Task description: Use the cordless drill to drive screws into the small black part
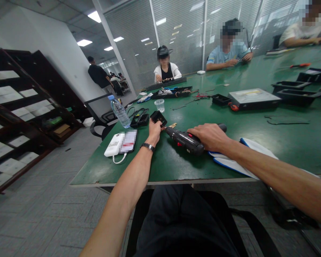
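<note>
My right hand (210, 137) is wrapped round the handle of a black cordless drill (186, 140), which lies sideways just above the green table. Its tip points left, toward my left hand (155, 130). That hand is closed on a small black box-shaped part (158, 117), held tilted over the table. The drill's bit reaches the near side of this part; whether it touches is too small to tell. A small brass-coloured piece (173, 125) shows just beyond the drill's front end. Under my right wrist lie white gloves with blue edges (232, 164).
Left on the green table (96, 175) are a water bottle (119, 110), a phone (128, 141) and a white power bank (113, 144). A clear plastic cup (159, 105) stands beyond my left hand. Farther right sits a metal-topped drive unit (253, 99). Several people work across the table.
</note>
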Tool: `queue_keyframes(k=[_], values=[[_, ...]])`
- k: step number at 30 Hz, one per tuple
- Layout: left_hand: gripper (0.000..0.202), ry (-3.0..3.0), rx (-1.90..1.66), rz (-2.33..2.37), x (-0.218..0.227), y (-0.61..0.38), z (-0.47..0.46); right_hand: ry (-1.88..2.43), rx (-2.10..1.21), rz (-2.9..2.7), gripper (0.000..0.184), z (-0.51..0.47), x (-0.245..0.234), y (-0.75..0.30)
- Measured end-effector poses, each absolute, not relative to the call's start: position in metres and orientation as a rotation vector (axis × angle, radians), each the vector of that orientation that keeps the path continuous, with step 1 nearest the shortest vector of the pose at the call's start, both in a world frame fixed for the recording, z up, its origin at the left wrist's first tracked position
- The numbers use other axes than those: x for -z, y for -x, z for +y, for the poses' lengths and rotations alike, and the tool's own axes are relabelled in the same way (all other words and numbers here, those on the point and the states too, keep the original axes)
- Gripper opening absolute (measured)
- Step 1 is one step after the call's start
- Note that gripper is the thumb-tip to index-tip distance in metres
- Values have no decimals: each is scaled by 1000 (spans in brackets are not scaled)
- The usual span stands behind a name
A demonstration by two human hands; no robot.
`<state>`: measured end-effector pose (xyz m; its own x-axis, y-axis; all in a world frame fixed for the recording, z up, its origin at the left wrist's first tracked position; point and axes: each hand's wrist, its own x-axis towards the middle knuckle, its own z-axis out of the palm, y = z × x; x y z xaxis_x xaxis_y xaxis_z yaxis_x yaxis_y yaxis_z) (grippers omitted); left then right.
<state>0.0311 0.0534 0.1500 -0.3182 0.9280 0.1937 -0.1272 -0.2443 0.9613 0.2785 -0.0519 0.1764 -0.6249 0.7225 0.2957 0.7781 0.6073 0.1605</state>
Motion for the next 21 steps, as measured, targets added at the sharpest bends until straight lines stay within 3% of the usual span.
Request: queue_keyframes(k=[21], values=[[40, -1137, -1687, 1182, -147, -30, 56, 1224, 420, -2614, 32, -52, -176, -279]])
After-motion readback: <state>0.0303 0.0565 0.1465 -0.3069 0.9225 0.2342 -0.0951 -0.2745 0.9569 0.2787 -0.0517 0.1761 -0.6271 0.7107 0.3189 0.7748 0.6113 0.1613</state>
